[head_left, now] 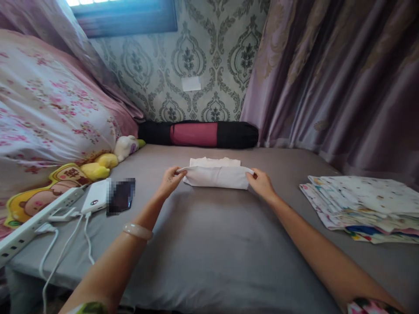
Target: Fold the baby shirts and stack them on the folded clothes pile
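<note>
A white cloth [216, 174], folded into a narrow band, lies across the middle of the grey bed sheet [209, 244]. My left hand [170, 179] pinches its left end with closed fingers. My right hand [261, 182] pinches its right end the same way. The near fold is lifted slightly off the sheet between both hands. A pale bangle [138, 231] sits on my left wrist.
A stack of printed cloths [363, 205] lies at the right. At the left are a power strip [36, 218], a white power bank [96, 196] with cables, a dark phone [121, 197] and a yellow plush toy [98, 168]. A black and red bolster [198, 134] lies against the wall.
</note>
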`<control>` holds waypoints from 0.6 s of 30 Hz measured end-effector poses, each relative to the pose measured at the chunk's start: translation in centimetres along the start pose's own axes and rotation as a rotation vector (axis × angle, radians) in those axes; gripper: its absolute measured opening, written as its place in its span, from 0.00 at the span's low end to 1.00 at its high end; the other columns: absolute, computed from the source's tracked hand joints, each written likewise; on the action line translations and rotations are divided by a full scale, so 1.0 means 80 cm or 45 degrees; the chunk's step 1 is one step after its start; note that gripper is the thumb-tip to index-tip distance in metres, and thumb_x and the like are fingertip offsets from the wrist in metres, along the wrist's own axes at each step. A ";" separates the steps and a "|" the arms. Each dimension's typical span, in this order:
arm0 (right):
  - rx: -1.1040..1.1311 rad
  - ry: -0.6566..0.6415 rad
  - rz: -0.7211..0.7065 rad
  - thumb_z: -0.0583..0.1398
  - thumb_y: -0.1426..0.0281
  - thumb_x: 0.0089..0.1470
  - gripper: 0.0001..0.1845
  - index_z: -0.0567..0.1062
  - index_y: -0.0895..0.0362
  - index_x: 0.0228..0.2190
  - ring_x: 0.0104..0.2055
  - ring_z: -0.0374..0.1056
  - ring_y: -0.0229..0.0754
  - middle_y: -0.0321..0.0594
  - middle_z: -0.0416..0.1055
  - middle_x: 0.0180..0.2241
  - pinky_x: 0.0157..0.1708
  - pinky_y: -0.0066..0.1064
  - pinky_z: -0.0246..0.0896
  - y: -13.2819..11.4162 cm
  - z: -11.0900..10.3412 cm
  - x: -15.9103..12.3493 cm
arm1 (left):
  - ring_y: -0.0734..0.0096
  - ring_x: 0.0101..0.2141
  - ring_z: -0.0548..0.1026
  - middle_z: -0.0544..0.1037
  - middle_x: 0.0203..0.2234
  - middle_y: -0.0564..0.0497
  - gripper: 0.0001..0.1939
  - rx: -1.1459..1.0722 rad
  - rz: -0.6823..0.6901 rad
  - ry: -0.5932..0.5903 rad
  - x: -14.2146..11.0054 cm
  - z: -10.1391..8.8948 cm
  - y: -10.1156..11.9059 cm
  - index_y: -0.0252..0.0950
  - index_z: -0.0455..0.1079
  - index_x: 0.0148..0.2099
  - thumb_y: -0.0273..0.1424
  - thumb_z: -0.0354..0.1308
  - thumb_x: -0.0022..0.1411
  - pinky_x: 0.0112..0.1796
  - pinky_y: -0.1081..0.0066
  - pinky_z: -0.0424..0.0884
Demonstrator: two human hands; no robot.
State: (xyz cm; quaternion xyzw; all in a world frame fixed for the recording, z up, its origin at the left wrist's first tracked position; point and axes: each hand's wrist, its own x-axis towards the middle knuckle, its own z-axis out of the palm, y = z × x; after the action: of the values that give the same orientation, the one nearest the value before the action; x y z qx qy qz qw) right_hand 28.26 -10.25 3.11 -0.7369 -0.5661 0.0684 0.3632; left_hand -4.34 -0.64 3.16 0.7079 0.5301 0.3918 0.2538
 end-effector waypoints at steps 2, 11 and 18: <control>-0.085 -0.007 0.092 0.52 0.67 0.57 0.14 0.75 0.59 0.36 0.34 0.67 0.41 0.41 0.74 0.32 0.34 0.26 0.57 -0.003 0.008 0.017 | 0.70 0.31 0.68 0.69 0.24 0.53 0.11 -0.006 -0.024 0.054 0.018 0.013 0.001 0.35 0.71 0.31 0.37 0.53 0.57 0.32 0.74 0.64; -0.303 -0.008 0.272 0.48 0.67 0.63 0.16 0.73 0.60 0.43 0.43 0.70 0.45 0.49 0.75 0.42 0.39 0.28 0.58 0.001 0.052 0.080 | 0.72 0.30 0.68 0.70 0.23 0.55 0.11 -0.016 0.014 0.124 0.098 0.056 -0.013 0.35 0.67 0.31 0.37 0.51 0.60 0.30 0.76 0.61; -0.404 -0.052 0.324 0.43 0.63 0.67 0.20 0.67 0.57 0.51 0.46 0.71 0.48 0.50 0.74 0.45 0.41 0.33 0.60 -0.002 0.071 0.096 | 0.66 0.35 0.72 0.75 0.30 0.50 0.12 0.370 -0.004 0.122 0.118 0.087 -0.028 0.39 0.67 0.40 0.37 0.44 0.69 0.35 0.73 0.61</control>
State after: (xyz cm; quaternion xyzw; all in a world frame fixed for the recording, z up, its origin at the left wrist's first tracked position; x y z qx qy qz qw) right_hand 27.93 -0.89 1.45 -0.8489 -0.4794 0.0387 0.2194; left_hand 1.41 9.44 0.19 0.7166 0.5940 0.3440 0.1237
